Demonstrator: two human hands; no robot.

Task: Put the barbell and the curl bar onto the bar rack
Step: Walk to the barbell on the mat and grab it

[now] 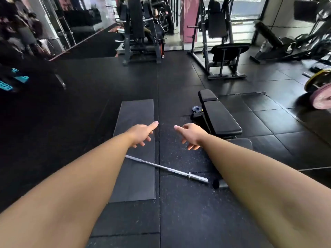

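A silver barbell (166,169) lies flat on the black rubber floor, running from under my left forearm toward the lower right, its sleeve end near a black roller. My left hand (142,134) and my right hand (189,136) are both stretched out above the floor, well beyond the bar, fingers spread, holding nothing. Most of the bar's left part is hidden by my left arm. I see no curl bar, and I cannot make out a bar rack.
A grey mat (136,122) lies under my left hand. A black flat bench (220,119) stands to the right, with a small weight plate (197,109) beside it. Gym machines (141,33) stand at the back, plates (320,93) at far right.
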